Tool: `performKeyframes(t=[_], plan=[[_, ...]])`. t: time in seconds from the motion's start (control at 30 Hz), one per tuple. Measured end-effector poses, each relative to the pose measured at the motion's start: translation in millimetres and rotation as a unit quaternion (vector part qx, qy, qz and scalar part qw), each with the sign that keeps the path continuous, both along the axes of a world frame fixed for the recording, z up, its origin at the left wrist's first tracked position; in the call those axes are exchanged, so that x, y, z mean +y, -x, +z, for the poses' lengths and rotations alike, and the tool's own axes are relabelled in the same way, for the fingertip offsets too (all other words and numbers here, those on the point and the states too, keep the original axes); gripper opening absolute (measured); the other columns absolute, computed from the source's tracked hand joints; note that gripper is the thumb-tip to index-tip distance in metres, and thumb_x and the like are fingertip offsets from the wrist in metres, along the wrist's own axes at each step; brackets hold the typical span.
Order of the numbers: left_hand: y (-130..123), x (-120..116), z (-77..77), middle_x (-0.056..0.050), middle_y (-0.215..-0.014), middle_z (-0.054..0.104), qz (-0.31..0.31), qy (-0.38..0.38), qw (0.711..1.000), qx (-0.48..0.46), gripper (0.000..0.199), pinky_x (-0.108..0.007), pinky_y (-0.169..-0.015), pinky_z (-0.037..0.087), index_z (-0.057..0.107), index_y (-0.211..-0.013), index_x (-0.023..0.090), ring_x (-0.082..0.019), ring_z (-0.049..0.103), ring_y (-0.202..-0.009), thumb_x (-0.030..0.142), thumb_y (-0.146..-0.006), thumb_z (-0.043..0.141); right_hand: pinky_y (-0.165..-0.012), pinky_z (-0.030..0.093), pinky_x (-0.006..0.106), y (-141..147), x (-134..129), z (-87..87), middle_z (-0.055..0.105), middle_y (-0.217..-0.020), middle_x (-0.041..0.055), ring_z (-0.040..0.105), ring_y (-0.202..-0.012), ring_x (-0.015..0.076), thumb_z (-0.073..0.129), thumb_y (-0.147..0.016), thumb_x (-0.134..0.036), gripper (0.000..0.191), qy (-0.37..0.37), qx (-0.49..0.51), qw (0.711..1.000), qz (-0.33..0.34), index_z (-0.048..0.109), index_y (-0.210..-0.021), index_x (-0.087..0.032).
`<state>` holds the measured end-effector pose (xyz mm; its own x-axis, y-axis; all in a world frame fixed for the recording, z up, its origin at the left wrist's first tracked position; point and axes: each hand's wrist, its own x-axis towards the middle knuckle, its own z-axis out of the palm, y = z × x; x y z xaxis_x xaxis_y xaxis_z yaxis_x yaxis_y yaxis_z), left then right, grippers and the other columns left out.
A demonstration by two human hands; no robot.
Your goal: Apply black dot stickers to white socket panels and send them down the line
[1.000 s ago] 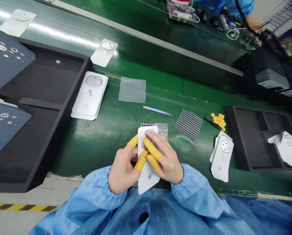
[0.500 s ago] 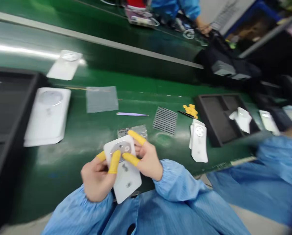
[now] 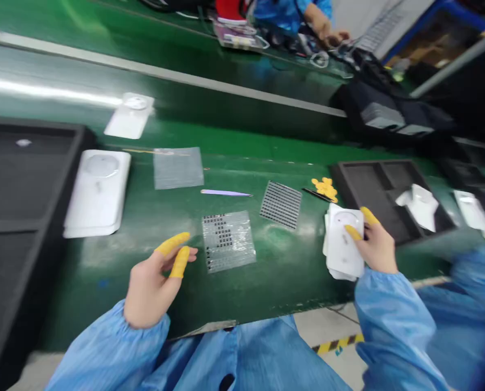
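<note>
The green table [image 3: 145,228] runs like a line, with another person working at the far side. In the head view, your right hand [image 3: 375,247] rests on the white cover [image 3: 342,244] at the top of a small stack of such covers, beside the black tray [image 3: 348,179]; thumb and finger pinch its edge, probably to keep it squared on the pile. Your left hand [image 3: 153,282] hovers free above the table, the capped fingers [image 3: 173,244] loosely spread, holding nothing. Just beside it lies the clear sheet of small black parts [image 3: 228,239], flat and within easy reach. The tweezers [image 3: 224,192] lie further off.
</note>
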<state>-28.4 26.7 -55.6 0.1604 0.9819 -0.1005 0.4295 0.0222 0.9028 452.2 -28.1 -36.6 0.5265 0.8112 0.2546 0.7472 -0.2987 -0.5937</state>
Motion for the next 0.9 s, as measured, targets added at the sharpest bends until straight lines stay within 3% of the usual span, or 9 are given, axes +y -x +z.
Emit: performKeyframes(t=[0.07, 0.1, 0.17, 0.27, 0.37, 0.47, 0.57, 0.7, 0.9], plan=[[2.4, 4.6, -0.3, -0.013, -0.097, 0.075, 0.021, 0.014, 0.999, 0.028, 0.036, -0.039, -0.086, 0.058, 0.056, -0.116, 0.011, -0.023, 0.073, -0.086, 0.029, -0.085, 0.053, -0.112, 0.028, 0.053, 13.1, 6.5, -6.0, 0.051, -0.133, 0.0264, 0.04, -0.133, 0.0392, 0.075, -0.072, -0.034, 0.053, -0.007, -0.05, 0.999, 0.003, 0.063, -0.119, -0.013], [1.9, 6.5, -0.6, -0.014, -0.099, 0.075, 0.029, 0.021, 0.998, 0.044, 0.037, -0.039, -0.087, 0.058, 0.057, -0.115, 0.01, -0.023, 0.073, -0.087, 0.029, -0.084, 0.053, -0.113, 0.028, 0.051, 33.9, 10.5, -8.5, 0.049, -0.136, 0.0251, 0.039, -0.135, 0.0377, 0.073, -0.075, -0.033, 0.049, -0.014, -0.086, 0.996, 0.033, 0.063, -0.119, -0.014], [-1.8, 8.4, -1.4, -0.014, -0.1, 0.075, 0.03, 0.028, 0.997, 0.071, 0.037, -0.039, -0.087, 0.057, 0.059, -0.112, 0.01, -0.024, 0.073, -0.089, 0.029, -0.082, 0.053, -0.11, 0.037, 0.05, 94.6, 19.0, -13.3, 0.054, -0.133, 0.0182, 0.047, -0.13, 0.031, 0.064, -0.084, -0.028, 0.044, -0.039, -0.115, 0.978, 0.169, 0.057, -0.127, -0.019], [-10.9, 6.3, -0.7, -0.012, -0.1, 0.074, 0.001, 0.004, 0.994, 0.105, 0.033, -0.038, -0.086, 0.057, 0.064, -0.107, 0.012, -0.023, 0.072, -0.089, 0.028, -0.081, 0.052, -0.105, 0.046, 0.047, 191.7, 34.8, -25.1, 0.053, -0.136, 0.0143, 0.051, -0.127, 0.0262, 0.062, -0.086, -0.03, 0.046, -0.013, -0.049, 0.907, 0.419, 0.052, -0.13, -0.021], [-20.1, 1.3, 3.9, -0.012, -0.097, 0.073, -0.03, -0.033, 0.99, 0.134, 0.028, -0.038, -0.082, 0.056, 0.068, -0.099, 0.014, -0.024, 0.07, -0.087, 0.029, -0.084, 0.049, -0.1, 0.049, 0.047, 244.3, 48.8, -41.4, 0.06, -0.129, 0.0134, 0.052, -0.125, 0.0256, 0.061, -0.088, -0.027, 0.03, -0.049, -0.034, 0.874, 0.482, 0.061, -0.117, -0.02], [-27.8, -1.9, 7.4, -0.011, -0.092, 0.073, -0.022, -0.026, 0.989, 0.143, 0.028, -0.039, -0.079, 0.055, 0.071, -0.093, 0.015, -0.025, 0.068, -0.084, 0.033, -0.084, 0.051, -0.098, 0.05, 0.046, 250.7, 52.0, -51.6, 0.065, -0.122, 0.0115, 0.056, -0.121, 0.0225, 0.057, -0.09, -0.018, 0.023, -0.081, 0.001, 0.885, 0.458, 0.063, -0.112, -0.02], [-34.1, -1.9, 5.1, -0.011, -0.094, 0.074, 0.016, 0.026, 0.997, 0.067, 0.028, -0.04, -0.08, 0.055, 0.072, -0.096, 0.015, -0.025, 0.068, -0.083, 0.035, -0.081, 0.059, -0.1, 0.048, 0.047, 243.6, 48.0, -51.2, 0.065, -0.122, 0.0124, 0.056, -0.121, 0.0221, 0.058, -0.089, -0.018, 0.028, -0.084, 0.014, 0.881, 0.465, 0.06, -0.117, -0.02], [-39.4, -0.9, -0.7, -0.012, -0.085, 0.077, 0.025, 0.074, 0.996, -0.038, 0.024, -0.035, -0.073, 0.058, 0.072, -0.089, 0.011, -0.023, 0.072, -0.076, 0.03, -0.079, 0.061, -0.102, 0.044, 0.051, 243.7, 45.1, -39.3, 0.064, -0.122, 0.0122, 0.056, -0.12, 0.023, 0.058, -0.089, -0.02, 0.034, -0.073, 0.011, 0.874, 0.48, 0.056, -0.123, -0.022], [-38.8, -5.5, -3.1, -0.009, -0.084, 0.077, -0.005, 0.042, 0.998, -0.05, 0.021, -0.034, -0.074, 0.058, 0.072, -0.093, 0.012, -0.022, 0.072, -0.077, 0.023, -0.079, 0.059, -0.099, 0.047, 0.049, 257.6, 52.9, -22.0, 0.067, -0.108, 0.0086, 0.062, -0.102, 0.0196, 0.054, -0.089, -0.013, 0.028, -0.104, 0.035, 0.851, 0.514, 0.058, -0.115, -0.022]])
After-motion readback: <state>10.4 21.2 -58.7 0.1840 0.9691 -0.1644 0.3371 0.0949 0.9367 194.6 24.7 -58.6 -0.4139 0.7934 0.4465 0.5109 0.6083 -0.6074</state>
